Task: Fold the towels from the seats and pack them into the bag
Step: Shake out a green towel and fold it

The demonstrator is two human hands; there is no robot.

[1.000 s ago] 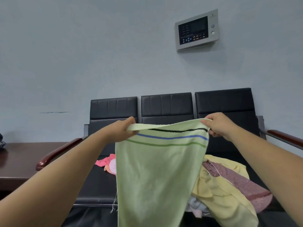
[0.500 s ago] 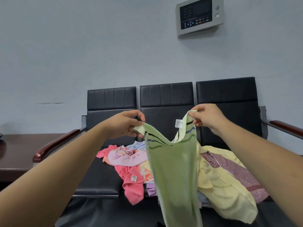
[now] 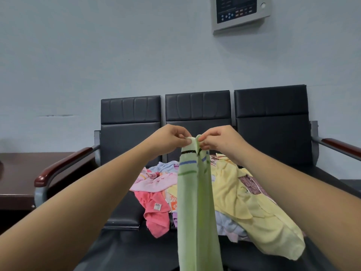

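Above the middle seats [image 3: 197, 122], the green towel [image 3: 197, 202] hangs doubled lengthwise, top corners meeting so the edges line up. The left hand [image 3: 172, 139] and right hand [image 3: 218, 141] each pinch a corner, fingertips curled tight. The loose towel pile [image 3: 244, 192] lies behind it, and there's no bag in sight.

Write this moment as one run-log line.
step: fold green towel in half | left hand: pinches top corner | right hand: pinches top corner | corners: together

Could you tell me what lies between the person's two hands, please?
In the head view, only the top edge of the green towel lies between the left hand and the right hand; both pinch it there.
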